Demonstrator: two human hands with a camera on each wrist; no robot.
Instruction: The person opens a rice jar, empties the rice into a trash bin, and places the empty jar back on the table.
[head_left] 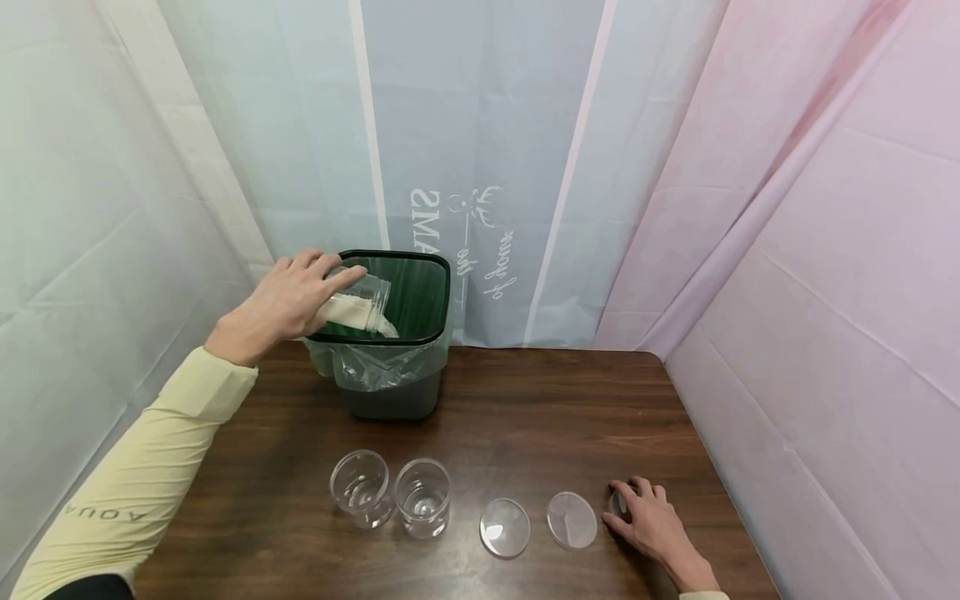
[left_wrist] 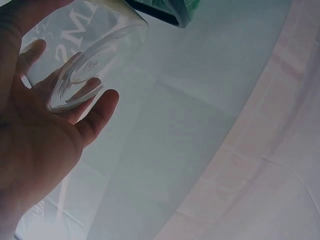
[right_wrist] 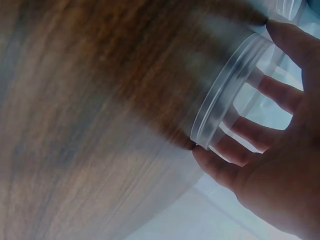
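Note:
My left hand (head_left: 288,296) grips a clear plastic jar (head_left: 372,289), tipped on its side with its mouth over the bin (head_left: 397,398). White grains (head_left: 348,311) lie along the jar's lower side and spill from its mouth. From the left wrist view, the jar's round base (left_wrist: 82,70) faces my palm, and fingers show through the clear wall. At the right of the table, my right hand (head_left: 649,518) holds a clear round lid (right_wrist: 227,92) by its edge, thumb and little finger at opposite ends of the rim. Part of this lid is hidden under the fingers.
Two open clear jars (head_left: 362,483) stand side by side in front of the bin. Two more round clear lids (head_left: 505,528) lie flat between them and my right hand. A clear bag lines the dark green bin. Curtains (head_left: 480,125) enclose the wooden table (head_left: 555,417).

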